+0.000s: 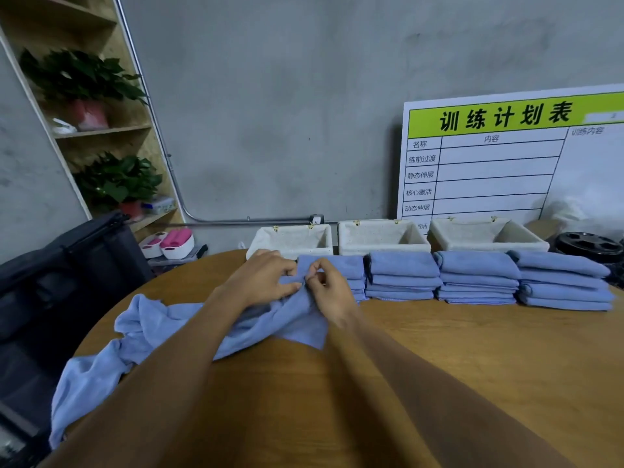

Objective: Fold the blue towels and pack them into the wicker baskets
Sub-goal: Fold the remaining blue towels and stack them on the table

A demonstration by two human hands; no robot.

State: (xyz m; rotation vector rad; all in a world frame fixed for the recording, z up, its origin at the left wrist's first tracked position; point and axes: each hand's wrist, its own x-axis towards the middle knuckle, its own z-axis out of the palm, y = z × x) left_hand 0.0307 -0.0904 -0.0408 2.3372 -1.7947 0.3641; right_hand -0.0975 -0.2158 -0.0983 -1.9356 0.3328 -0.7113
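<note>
1. Overhead, head view: three wicker baskets [381, 235] in a row at the far edge of the round tabletop [472, 366].
2. Four stacks of folded blue towels [477, 278] just in front of the baskets; the leftmost is partly hidden by the hands.
3. One loose towel [141, 332] lies crumpled, trailing off the tabletop's left edge.
4. Left hand [266, 278] and right hand [326, 285] sit close together, each pinching the loose towel's raised edge, over its right end.
</note>
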